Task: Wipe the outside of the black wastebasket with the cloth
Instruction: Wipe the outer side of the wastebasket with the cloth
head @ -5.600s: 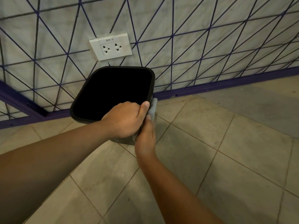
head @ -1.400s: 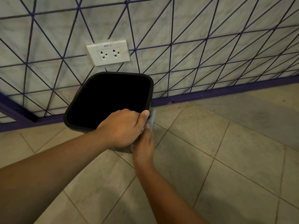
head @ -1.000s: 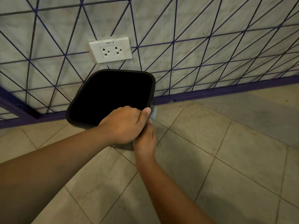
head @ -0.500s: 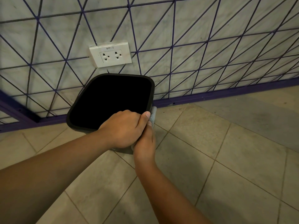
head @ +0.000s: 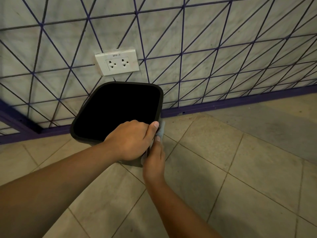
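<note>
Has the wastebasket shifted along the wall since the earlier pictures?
No. The black wastebasket sits just below the wall socket, as before; the small drift looks like head-camera motion. The left hand grips its near rim.

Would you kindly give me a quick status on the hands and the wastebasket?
Left hand grips wastebasket rim at near corner. Right hand presses cloth against outer side wall. Nothing in the way.

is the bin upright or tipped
Tipped: the bin leans toward the camera, so its whole opening shows, and the left hand grips its near rim.
</note>
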Tool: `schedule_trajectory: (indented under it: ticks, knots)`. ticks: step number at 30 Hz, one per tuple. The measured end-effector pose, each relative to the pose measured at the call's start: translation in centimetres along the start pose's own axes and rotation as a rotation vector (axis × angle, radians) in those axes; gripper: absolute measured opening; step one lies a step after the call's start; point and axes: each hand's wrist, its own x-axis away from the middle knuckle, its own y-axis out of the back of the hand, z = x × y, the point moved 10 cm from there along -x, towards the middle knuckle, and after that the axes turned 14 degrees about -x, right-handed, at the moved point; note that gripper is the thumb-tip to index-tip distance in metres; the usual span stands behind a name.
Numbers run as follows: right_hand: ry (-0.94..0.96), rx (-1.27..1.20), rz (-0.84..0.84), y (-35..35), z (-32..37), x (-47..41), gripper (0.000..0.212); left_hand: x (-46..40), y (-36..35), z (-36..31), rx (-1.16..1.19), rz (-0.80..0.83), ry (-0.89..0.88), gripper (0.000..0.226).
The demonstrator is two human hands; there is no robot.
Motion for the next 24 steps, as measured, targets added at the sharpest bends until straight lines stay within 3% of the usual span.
schedule_trajectory:
  ticks: [2, 5, 9, 12, 14, 18, 22, 24]
  knots:
    - [-0.019, 0.037, 0.007, -0.3, -0.1, 0.4, 0.093, 0.0, 0.0, 0.0, 0.0, 0.003, -0.002, 0.062]
    - [-0.066, 0.038, -0.039, 0.4, -0.7, -0.7, 0.073, 0.0, 0.0, -0.1, -0.011, 0.002, -0.005, 0.061]
    - [-0.088, 0.003, -0.005, -0.3, -0.5, -0.8, 0.066, 0.0, -0.2, 0.0, 0.005, 0.003, -0.011, 0.061]
    - [-0.097, -0.017, -0.023, 0.0, -0.7, -0.6, 0.078, -0.1, -0.1, 0.0, 0.002, 0.006, -0.012, 0.06]
    - [-0.123, -0.054, -0.029, 0.2, -1.0, -1.1, 0.071, 0.0, 0.0, -0.1, -0.005, 0.001, -0.003, 0.06]
    - [-0.027, -0.051, 0.07, -0.7, -0.3, 1.0, 0.081, 0.0, 0.2, 0.2, -0.026, -0.032, 0.015, 0.062]
    - [-0.057, -0.035, 0.029, 0.8, -2.0, -0.2, 0.062, 0.0, 0.4, 0.2, -0.027, -0.066, 0.027, 0.058]
    - [-0.05, -0.02, 0.036, 0.2, -1.8, -0.1, 0.082, -0.1, 0.5, 0.3, -0.02, -0.07, 0.024, 0.057]
